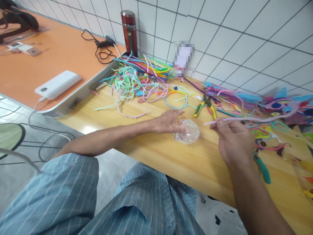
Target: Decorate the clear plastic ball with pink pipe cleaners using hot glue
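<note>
My right hand (pixel 233 138) pinches a pale pink pipe cleaner (pixel 259 118), which stretches off to the right with its short end poking out to the left of my fingertips. My left hand (pixel 168 121) is open, fingers spread, at the left side of a small clear round container (pixel 187 132). One finger overlaps the container's near-left part; whether it presses on it I cannot tell. What the container holds is blurred. Behind these, pliers with yellow and green handles (pixel 200 107) lie spread on the wooden table (pixel 156 147).
Tangled and straight pipe cleaners (pixel 127 81) cover the table's back left, with more along the wall. A red thermos (pixel 128 32) stands behind them. Teal-handled pliers (pixel 262 168) lie near my right forearm. A white power bank (pixel 57 85) rests on the orange table (pixel 61 49).
</note>
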Available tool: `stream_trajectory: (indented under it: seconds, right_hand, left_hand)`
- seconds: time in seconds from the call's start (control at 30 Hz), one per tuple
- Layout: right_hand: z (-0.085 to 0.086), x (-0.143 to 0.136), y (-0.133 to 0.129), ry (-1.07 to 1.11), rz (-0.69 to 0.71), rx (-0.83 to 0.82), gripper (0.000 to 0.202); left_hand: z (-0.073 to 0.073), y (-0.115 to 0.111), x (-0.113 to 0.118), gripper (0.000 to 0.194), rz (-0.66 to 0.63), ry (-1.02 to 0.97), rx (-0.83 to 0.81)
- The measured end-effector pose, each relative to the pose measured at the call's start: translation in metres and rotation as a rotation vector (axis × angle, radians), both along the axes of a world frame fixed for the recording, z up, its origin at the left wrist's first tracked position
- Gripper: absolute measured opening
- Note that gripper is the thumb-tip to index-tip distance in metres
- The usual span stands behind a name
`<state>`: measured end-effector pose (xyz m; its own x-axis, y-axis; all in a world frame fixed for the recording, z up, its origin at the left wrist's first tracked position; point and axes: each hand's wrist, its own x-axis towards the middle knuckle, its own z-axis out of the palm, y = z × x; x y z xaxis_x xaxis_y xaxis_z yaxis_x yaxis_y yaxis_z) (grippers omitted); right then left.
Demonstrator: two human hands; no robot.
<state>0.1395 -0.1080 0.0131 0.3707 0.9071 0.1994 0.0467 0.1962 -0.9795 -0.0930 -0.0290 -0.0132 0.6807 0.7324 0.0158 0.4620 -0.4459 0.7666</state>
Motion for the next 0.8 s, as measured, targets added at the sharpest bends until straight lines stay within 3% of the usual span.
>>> stream_trajectory:
  seconds: [0.1, 0.3, 0.5, 0.8]
  right_hand:
    - [-0.016, 0.009, -0.005, 0.026, 0.067, -0.111, 0.039]
    - [-0.026, 0.019, -0.012, 0.045, 0.101, -0.117, 0.034]
    - [-0.029, 0.026, -0.009, 0.018, 0.131, -0.053, 0.017]
    - [-0.03, 0.034, -0.013, -0.093, 0.2, -0.048, 0.008]
  left_hand:
    - [-0.012, -0.012, 0.007, 0.087, -0.054, 0.036, -0.051]
    - [-0.03, -0.035, 0.031, 0.082, -0.095, -0.229, 0.007]
    - [-0.05, -0.029, 0.051, 0.093, -0.137, -0.316, 0.223]
    - [-0.066, -0.027, 0.056, 0.093, -0.175, -0.378, 0.347]
